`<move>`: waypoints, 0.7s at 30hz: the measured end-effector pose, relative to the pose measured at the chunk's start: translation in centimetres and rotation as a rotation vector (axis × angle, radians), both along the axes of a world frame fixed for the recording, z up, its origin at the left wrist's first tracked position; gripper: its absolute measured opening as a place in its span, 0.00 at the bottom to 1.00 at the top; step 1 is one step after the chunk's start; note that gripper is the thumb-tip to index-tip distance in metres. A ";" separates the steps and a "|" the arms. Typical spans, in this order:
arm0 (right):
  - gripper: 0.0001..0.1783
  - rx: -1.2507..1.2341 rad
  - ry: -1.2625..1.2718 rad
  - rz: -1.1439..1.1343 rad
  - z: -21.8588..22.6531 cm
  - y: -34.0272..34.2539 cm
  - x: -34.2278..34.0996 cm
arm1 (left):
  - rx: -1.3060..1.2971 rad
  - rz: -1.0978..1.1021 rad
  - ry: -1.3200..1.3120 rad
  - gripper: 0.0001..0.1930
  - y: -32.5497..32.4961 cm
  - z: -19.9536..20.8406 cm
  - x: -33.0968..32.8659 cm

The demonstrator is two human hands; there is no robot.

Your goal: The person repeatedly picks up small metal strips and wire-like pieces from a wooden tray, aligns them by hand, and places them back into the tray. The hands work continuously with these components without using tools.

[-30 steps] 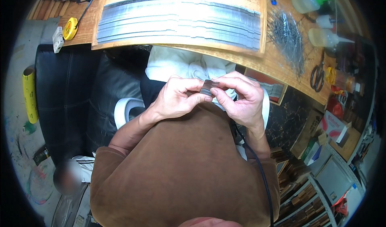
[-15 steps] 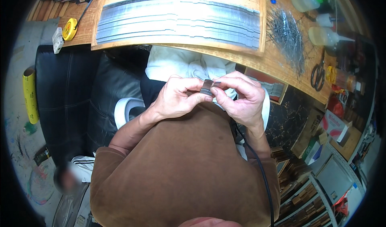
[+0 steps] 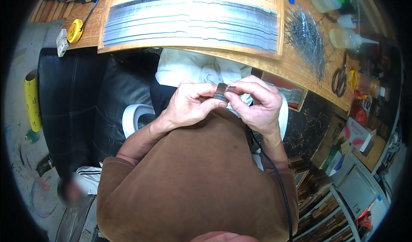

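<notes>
My left hand [image 3: 187, 104] pinches a small stack of thin, dark brown-grey plates [image 3: 220, 92] between thumb and fingers, above my lap. Close against its right side is my right hand [image 3: 261, 107], thumb and forefinger pressed together at the edge of the stack. A small dark piece shows between those fingertips; whether it is separate from the stack, I cannot tell. Beyond both hands, a wooden tray [image 3: 280, 23] on the workbench holds several long rows of thin grey metal plates [image 3: 171, 27], partly washed out by glare.
Thin metal pins [image 3: 305, 40], scissors [image 3: 339, 81] and squeeze bottles [image 3: 326, 2] lie on the bench's right. A yellow tape measure [image 3: 75, 31] sits at its left end. A black cable [image 3: 279, 177] runs past my right arm. A black leather seat [image 3: 71, 105] stands left.
The fingertips of my right hand have shifted very slightly against the stack. Both hands otherwise keep their place, and the bench looks the same.
</notes>
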State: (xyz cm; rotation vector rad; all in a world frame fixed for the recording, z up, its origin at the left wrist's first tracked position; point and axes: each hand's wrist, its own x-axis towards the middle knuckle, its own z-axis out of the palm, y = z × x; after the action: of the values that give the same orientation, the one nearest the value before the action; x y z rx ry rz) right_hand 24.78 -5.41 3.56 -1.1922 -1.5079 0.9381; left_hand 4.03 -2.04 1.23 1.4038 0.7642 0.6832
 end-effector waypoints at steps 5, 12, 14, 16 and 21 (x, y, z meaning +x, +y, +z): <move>0.09 0.007 -0.014 -0.021 0.0 0.0 -0.1 | 0.008 0.006 0.010 0.11 -0.1 0.0 0.0; 0.12 0.037 -0.029 -0.014 0.0 -0.1 -0.1 | 0.000 0.037 0.013 0.12 -0.4 0.1 0.1; 0.12 0.041 -0.027 -0.016 0.0 -0.1 -0.2 | -0.008 0.041 0.010 0.11 -0.4 0.1 0.1; 0.12 0.040 -0.022 -0.012 0.0 -0.1 -0.1 | -0.008 0.044 0.009 0.11 -0.4 0.1 0.2; 0.12 0.028 -0.021 -0.028 -0.1 -0.1 -0.3 | 0.028 0.034 0.005 0.11 -0.4 -0.3 0.0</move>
State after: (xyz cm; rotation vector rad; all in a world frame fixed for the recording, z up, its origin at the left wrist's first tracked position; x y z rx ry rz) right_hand 24.51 -5.49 3.49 -1.2032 -1.5127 0.8852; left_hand 4.08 -2.44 0.91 1.4214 0.7871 0.7195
